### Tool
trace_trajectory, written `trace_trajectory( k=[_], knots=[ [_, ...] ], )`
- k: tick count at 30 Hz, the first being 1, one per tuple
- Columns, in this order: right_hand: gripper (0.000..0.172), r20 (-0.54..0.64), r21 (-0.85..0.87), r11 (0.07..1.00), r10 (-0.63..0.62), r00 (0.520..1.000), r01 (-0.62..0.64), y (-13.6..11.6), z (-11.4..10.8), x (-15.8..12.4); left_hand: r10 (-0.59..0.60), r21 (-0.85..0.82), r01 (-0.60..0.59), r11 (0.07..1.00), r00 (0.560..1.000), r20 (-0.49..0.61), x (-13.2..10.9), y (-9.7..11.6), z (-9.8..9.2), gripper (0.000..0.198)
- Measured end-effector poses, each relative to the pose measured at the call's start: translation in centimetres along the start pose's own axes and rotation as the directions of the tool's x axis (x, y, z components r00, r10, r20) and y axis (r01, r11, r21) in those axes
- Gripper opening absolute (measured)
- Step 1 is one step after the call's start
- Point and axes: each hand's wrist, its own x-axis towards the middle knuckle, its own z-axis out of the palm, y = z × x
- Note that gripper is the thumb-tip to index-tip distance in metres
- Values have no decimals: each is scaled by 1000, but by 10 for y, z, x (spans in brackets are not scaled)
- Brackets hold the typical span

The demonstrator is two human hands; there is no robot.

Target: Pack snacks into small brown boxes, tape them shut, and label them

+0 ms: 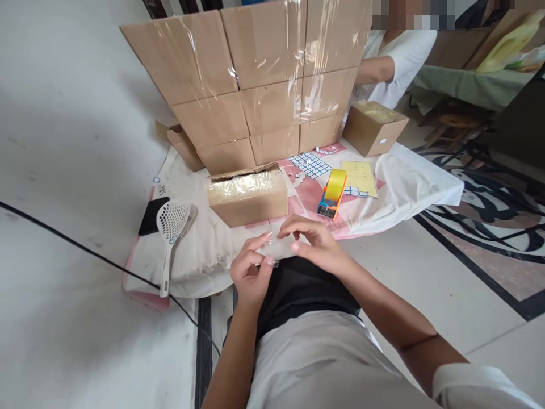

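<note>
Just beyond my lap, my left hand (pixel 252 264) pinches a small piece of clear plastic film (pixel 276 248) between thumb and fingers. My right hand (pixel 313 244) is at the film's other side, its fingers bent and the thumb held apart from them; whether it touches the film I cannot make out. Right beyond my hands, a brown cardboard box (pixel 251 201) rests on the cloth-covered table, with shiny tape along its top. To its right lies a tape dispenser (pixel 332 193) with a yellow roll and an orange and blue frame.
Stacked taped cartons (pixel 268 74) rise behind the box. Another box (pixel 374 128) stands at right, near a person in a white sleeve (pixel 404 62). Label sheets (pixel 310 165) and a yellow sheet (pixel 360 175) lie on the table. A white slotted skimmer (pixel 172 224) is at left.
</note>
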Motion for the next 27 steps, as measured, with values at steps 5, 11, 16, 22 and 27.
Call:
trace_trajectory(
  k=[5,11,16,22,27],
  knots=[
    [8,-131,-145,970,-213,968,194,-16,12,9,-45,63,38,997,993,113,5,3,-8,11],
    [12,-356,-261,931,-340,870,257,-32,-22,15,-278,389,256,885,961,0,18,-13,-36,10],
    [11,-254,-291,929,-304,918,227,-45,-46,42,-269,320,274,907,961,-61,69,-26,-48,24],
    [22,-227,-195,968,-201,953,158,-28,-51,91,-198,65,203,977,977,-85,133,-41,-48,31],
    [27,-253,-161,981,-147,956,108,-18,-53,108,-247,-32,246,969,969,-27,132,-53,-50,26]
  ],
)
